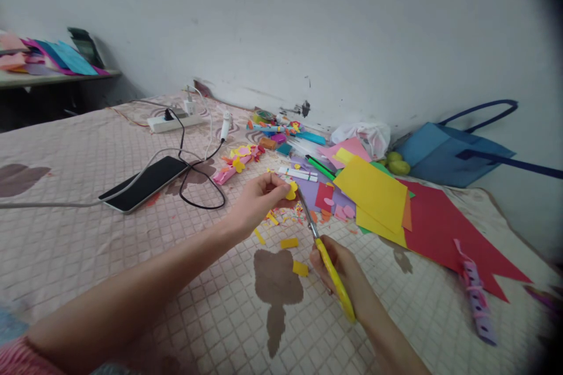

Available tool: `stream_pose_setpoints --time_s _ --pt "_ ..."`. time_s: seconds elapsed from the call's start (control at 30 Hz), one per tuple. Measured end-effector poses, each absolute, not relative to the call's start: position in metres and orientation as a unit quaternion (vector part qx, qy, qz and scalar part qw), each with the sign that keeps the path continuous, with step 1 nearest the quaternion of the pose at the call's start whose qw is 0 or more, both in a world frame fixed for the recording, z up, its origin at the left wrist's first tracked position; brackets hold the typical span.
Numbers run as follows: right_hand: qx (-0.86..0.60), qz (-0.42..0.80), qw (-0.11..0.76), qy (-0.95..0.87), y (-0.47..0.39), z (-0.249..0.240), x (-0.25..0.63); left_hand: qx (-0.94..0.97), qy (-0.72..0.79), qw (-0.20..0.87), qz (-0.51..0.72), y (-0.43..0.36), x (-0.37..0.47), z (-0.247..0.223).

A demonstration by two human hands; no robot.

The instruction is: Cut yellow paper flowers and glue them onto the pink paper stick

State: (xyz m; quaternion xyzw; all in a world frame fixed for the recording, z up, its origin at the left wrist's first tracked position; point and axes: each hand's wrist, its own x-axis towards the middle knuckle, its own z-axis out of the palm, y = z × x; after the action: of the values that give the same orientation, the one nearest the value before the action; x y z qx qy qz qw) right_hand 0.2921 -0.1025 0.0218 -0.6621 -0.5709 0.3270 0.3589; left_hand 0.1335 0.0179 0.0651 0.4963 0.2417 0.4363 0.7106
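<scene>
Between the thumb and fingers of my left hand [266,196] is a small yellow paper piece [291,190] with a rounded, petal-like edge. My right hand [341,263] is closed around yellow-handled scissors [333,275], their metal blades pointing up toward the piece. The blade tips are right beside the paper; I cannot tell whether they touch it. Two yellow paper scraps [289,243] lie on the cloth below my hands. Tiny coloured clippings are scattered behind my left hand. A pink roll with yellow paper flowers [237,165] rests just beyond it.
Yellow sheets [373,190] and a large red sheet [444,228] spread to the right, near a blue bag [457,149]. A purple decorated roll [478,304] lies at far right. Leftward are a black tablet-like device [145,183], cables, a power strip [173,121] and a white glue gun [226,125].
</scene>
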Motion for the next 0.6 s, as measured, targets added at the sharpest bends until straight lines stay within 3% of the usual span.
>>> stream_pose_setpoints --time_s 0.6 --pt "-0.667 0.32 0.348 -0.577 -0.102 0.017 0.295 0.484 0.248 0.706 0.453 0.021 0.133 0.064"
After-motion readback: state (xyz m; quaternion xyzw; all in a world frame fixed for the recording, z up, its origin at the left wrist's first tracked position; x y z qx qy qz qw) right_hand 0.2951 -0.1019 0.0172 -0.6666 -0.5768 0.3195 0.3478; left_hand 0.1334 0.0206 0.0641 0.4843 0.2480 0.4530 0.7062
